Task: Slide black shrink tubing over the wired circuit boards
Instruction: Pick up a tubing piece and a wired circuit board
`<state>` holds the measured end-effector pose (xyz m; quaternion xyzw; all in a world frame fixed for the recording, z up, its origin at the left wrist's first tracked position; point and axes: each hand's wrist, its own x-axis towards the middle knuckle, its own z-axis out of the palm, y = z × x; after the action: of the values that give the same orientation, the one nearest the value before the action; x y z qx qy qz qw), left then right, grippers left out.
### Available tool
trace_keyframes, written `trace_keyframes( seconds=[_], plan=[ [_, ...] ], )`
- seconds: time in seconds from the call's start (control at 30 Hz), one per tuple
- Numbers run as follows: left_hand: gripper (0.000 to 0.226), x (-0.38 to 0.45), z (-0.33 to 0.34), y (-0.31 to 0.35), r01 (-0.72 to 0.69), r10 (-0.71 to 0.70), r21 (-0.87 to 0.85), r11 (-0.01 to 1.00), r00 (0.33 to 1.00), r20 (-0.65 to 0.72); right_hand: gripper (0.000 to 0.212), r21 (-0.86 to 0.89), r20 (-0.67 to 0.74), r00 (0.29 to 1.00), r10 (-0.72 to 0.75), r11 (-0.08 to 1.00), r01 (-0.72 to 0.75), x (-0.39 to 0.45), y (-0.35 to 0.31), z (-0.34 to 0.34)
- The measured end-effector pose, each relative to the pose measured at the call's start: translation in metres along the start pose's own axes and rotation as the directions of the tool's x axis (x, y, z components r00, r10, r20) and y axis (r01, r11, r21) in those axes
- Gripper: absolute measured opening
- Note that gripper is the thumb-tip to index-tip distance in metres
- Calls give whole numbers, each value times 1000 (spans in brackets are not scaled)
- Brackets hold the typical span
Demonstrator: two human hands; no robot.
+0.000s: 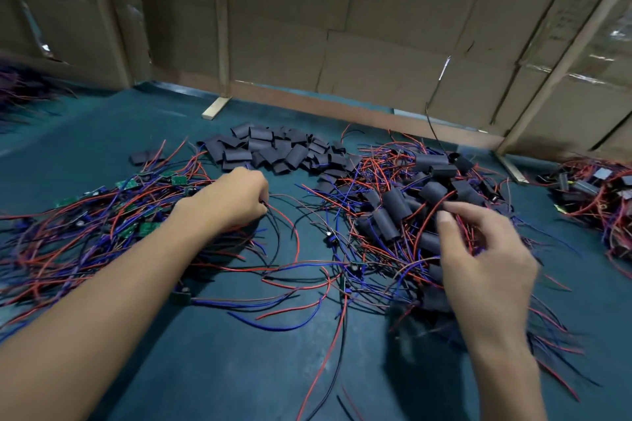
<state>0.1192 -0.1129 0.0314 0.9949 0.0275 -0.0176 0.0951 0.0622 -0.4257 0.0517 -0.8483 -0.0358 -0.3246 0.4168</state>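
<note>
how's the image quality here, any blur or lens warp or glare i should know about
Head view: the right hand is motion-blurred, and the sleeved boards under it smear near the bottom; the left hand is sharper. Wide-angle warp bends the cardboard wall and its wooden posts outward. Light is dim and even; faint glare shows on plastic wrap at the right edge.

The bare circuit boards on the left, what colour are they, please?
Green, seen in the head view: boards.

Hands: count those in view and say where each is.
2. The left hand pinches wires at the edge of the bare green board pile on the left. The right hand hangs over the pile of tubed boards on the right, fingers loosely spread. None seem hidden.
</note>
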Motion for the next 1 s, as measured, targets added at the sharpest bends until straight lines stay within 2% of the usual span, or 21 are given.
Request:
trace_keyframes(
  seconds=[0.07,0.13,0.2,0.27,0.33,0.37,0.4,0.43,0.47,0.53,0.57,0.6,0.63,0.67,0.73,0.77,0.83,0.9,0.97,1.0],
  plan=[
    [18,-4,-10,4,-46,42,-56,997,996,-75,10,87,108,985,-132,989,123,2,-16,10],
    [15,-13,-24,14,-144,88,-214,966,964,-250,8,174,193,958,-213,968,180,4,-29,19],
    [11,-28,-39,29,-264,88,-476,839,929,-360,9,226,266,937,-227,959,168,5,-36,27],
    [10,-41,-51,45,-313,95,-738,598,942,-322,13,309,322,933,-162,949,58,7,-39,34],
    [14,-51,-57,59,-214,107,-946,244,975,-193,14,411,326,945,-31,905,-112,7,-41,41],
    [19,-55,-56,65,-132,122,-988,85,985,-122,14,455,336,940,53,865,-211,6,-41,45],
    [23,-58,-54,70,-53,138,-998,-26,989,-56,13,506,376,917,136,798,-326,3,-40,48],
    [25,-61,-51,73,18,153,-995,-99,988,2,13,571,455,864,213,675,-467,0,-39,50],
    [25,-63,-47,76,79,166,-984,-157,985,53,22,620,564,784,259,494,-609,-3,-38,50],
    [20,-65,-40,77,192,182,-943,-271,972,146,50,603,750,618,234,141,-785,-7,-32,44],
    [20,-66,-38,75,236,194,-916,-326,964,180,53,577,799,571,191,27,-816,-8,-28,39],
    [22,-66,-36,73,271,210,-889,-368,956,204,49,558,823,547,150,-41,-829,-8,-24,35],
    [25,-66,-35,70,302,235,-865,-402,947,221,43,548,834,539,121,-64,-834,-8,-20,32],
    [27,-66,-33,68,331,268,-835,-440,936,230,39,539,839,534,102,-38,-841,-8,-18,31],
    [31,-67,-28,66,399,334,-750,-528,909,249,36,511,846,524,96,132,-850,-8,-19,32],
    [31,-68,-24,66,434,362,-715,-547,894,265,35,489,849,519,99,224,-843,-8,-22,34],
    [31,-70,-16,69,499,408,-706,-503,857,315,38,435,857,498,130,334,-836,-10,-29,38],
    [33,-73,-8,71,500,404,-784,-369,846,349,39,376,865,468,183,382,-844,-12,-33,42],
    [38,-75,-1,71,422,356,-886,-191,871,338,36,336,875,447,183,434,-836,-14,-32,44],
    [39,-76,1,72,379,335,-915,-139,887,317,34,328,889,431,157,439,-837,-15,-32,43]
  ],
)
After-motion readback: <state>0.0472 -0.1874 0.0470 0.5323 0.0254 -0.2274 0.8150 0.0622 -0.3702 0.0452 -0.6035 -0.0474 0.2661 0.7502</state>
